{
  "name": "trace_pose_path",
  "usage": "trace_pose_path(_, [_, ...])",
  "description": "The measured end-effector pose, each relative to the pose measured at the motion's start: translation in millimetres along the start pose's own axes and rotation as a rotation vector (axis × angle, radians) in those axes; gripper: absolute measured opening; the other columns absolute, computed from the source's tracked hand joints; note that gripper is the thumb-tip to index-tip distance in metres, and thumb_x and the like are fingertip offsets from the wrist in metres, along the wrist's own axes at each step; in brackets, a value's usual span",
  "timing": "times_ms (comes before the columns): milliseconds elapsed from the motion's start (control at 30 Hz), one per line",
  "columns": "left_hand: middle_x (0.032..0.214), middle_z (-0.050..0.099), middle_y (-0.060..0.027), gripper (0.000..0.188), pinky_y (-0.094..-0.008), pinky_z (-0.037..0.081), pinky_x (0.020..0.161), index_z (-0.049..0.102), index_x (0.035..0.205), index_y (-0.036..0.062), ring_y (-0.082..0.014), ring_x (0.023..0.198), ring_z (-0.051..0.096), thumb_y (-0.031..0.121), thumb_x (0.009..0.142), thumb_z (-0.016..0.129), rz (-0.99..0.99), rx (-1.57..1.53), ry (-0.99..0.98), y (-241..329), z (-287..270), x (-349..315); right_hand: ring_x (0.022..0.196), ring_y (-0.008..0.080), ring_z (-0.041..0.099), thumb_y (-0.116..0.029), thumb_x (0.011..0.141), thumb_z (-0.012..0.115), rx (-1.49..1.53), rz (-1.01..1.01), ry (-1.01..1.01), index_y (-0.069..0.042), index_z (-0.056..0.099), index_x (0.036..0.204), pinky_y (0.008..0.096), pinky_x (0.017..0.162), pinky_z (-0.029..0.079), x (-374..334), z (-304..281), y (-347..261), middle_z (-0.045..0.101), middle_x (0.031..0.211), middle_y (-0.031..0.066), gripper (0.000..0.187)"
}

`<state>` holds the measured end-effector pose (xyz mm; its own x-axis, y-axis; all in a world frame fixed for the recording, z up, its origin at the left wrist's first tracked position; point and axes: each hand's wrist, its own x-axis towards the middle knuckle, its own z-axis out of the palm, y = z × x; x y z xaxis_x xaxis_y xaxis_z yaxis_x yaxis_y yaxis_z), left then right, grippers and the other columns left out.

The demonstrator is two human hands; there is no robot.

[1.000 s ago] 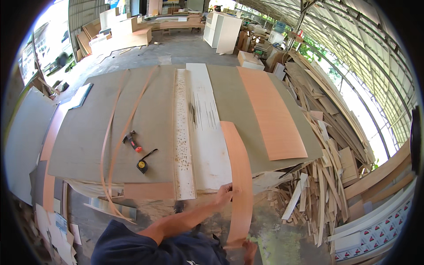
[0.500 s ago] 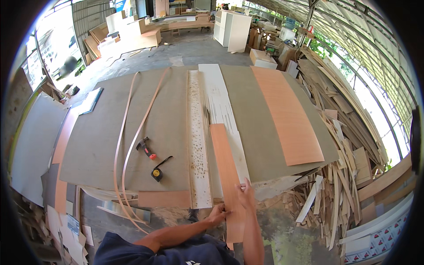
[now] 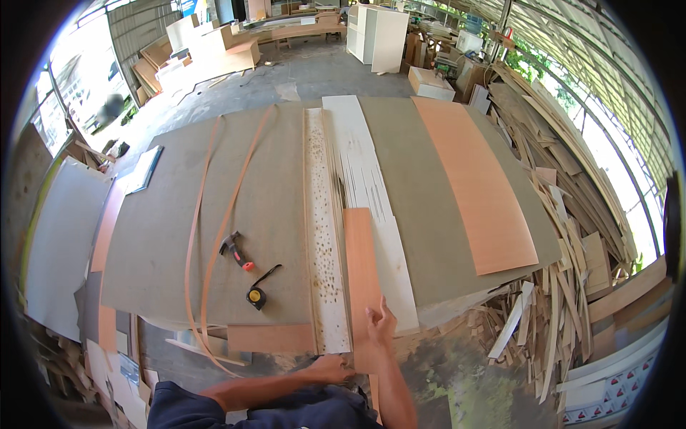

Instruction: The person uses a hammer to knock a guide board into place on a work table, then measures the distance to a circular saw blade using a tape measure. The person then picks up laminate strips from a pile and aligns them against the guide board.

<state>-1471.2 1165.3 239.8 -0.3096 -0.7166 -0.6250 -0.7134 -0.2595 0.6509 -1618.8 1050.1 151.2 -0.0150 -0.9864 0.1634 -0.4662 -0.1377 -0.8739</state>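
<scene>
A long orange-brown wood veneer strip (image 3: 363, 264) lies lengthwise near the middle of the table, its near end overhanging the front edge. My right hand (image 3: 381, 325) grips its right edge, thumb on top and index finger stretched forward. Closed fingers of my left hand (image 3: 333, 368) meet the left edge by the near end; the fingertips are partly hidden. Left of the strip runs a speckled white board (image 3: 325, 286). A white, cracked strip (image 3: 357, 157) lies along its right side. Further left rest a claw hammer (image 3: 236, 250) and a tape measure (image 3: 256, 297).
A wide veneer sheet (image 3: 475, 186) lies on the right of the grey-brown tabletop (image 3: 421, 236). Two thin edging strips (image 3: 229, 196) curve over the left side and hang off the front. Scrap wood (image 3: 550, 307) is heaped at the right. White cabinets (image 3: 379, 39) stand behind.
The strip's near end has swung left, bringing it closer in line with the speckled board. Both hands have moved left with it, and the view has shifted slightly.
</scene>
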Motion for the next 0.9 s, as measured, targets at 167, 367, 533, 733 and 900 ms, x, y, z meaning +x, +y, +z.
trace_pose_path(167, [0.085, 0.068, -0.0159, 0.034, -0.0402, 0.050, 0.072, 0.065, 0.103, 0.0036, -0.0282, 0.076, 0.066, 0.033, 0.087, 0.060, 0.013, -0.355, 0.206, -39, -68, 30, 0.069, 0.0384, 0.060, -0.015, 0.079, 0.068, -0.112, -0.070, -0.104, 0.004, 0.052, 0.127, 0.0435, 0.063, 0.049, -13, -6, 1, 0.061, 0.076, 0.0193, 0.054])
trace_pose_path(367, [0.095, 0.061, -0.0167, 0.034, -0.0425, 0.047, 0.079, 0.057, 0.112, 0.0014, -0.0335, 0.093, 0.059, 0.021, 0.084, 0.057, 0.109, 0.050, 0.822, -47, -170, 119, 0.068, 0.0331, 0.059, -0.017, 0.081, 0.067, -0.349, -0.025, -0.160, 0.003, 0.056, 0.123, 0.0418, 0.060, 0.047, -3, -4, -11, 0.058, 0.071, 0.0167, 0.048])
trace_pose_path(533, [0.113, 0.048, -0.0201, 0.045, -0.0450, 0.046, 0.084, 0.047, 0.126, 0.0038, -0.0361, 0.106, 0.051, 0.018, 0.084, 0.053, 0.113, 0.382, 0.782, -29, -216, 191, 0.067, 0.0327, 0.057, -0.016, 0.080, 0.066, -0.378, -0.075, -0.137, 0.003, 0.062, 0.113, 0.0424, 0.058, 0.046, 17, 0, 2, 0.056, 0.069, 0.0142, 0.038])
trace_pose_path(733, [0.117, 0.045, -0.0192, 0.050, -0.0476, 0.048, 0.082, 0.044, 0.126, 0.0007, -0.0346, 0.106, 0.052, 0.020, 0.081, 0.054, -0.063, 0.635, 0.668, -34, -242, 248, 0.063, 0.0325, 0.058, -0.012, 0.080, 0.065, -0.372, -0.124, -0.208, 0.004, 0.064, 0.105, 0.0422, 0.055, 0.046, 28, -2, 9, 0.056, 0.070, 0.0143, 0.030])
trace_pose_path(900, [0.117, 0.045, -0.0195, 0.050, -0.0453, 0.049, 0.082, 0.044, 0.121, -0.0055, -0.0352, 0.102, 0.054, 0.014, 0.078, 0.059, -0.124, 0.596, 0.647, -28, -244, 255, 0.062, 0.0316, 0.058, -0.010, 0.080, 0.066, -0.328, -0.115, -0.203, 0.005, 0.064, 0.103, 0.0416, 0.054, 0.046, 36, 2, 9, 0.056, 0.069, 0.0147, 0.028])
